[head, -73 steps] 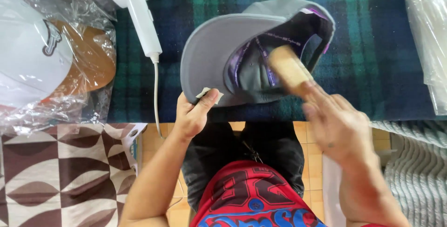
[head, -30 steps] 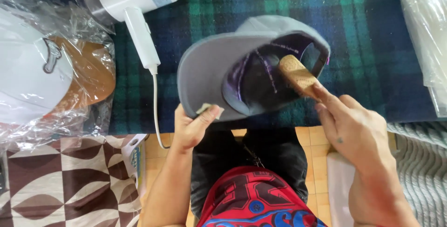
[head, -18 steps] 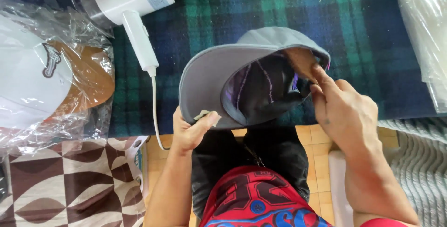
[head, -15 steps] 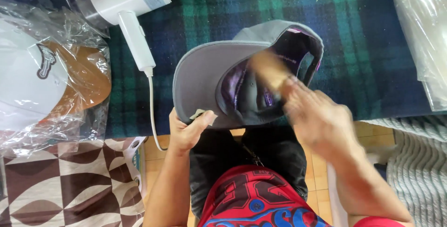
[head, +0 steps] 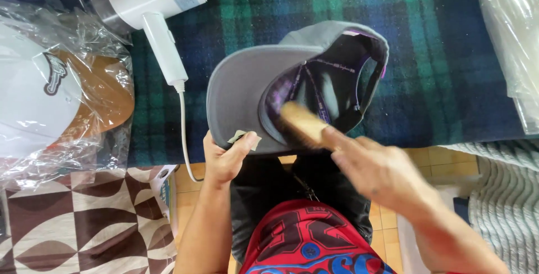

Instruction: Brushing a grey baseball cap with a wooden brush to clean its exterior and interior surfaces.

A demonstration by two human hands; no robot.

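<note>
The left hand [head: 224,159] pinches the brim of a grey cap [head: 241,91], thumb on a small sticker, holding it upturned over the plaid cloth [head: 449,55]. The right hand [head: 382,173] (blurred) closes its fingers around a wooden brush [head: 300,123] inside the crown. A white steamer [head: 151,4] lies near, to the left.

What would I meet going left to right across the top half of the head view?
White and brown cap in clear plastic wrap → white handheld appliance with cord → upturned grey flat-brim cap → wooden brush → clear plastic bags.
</note>
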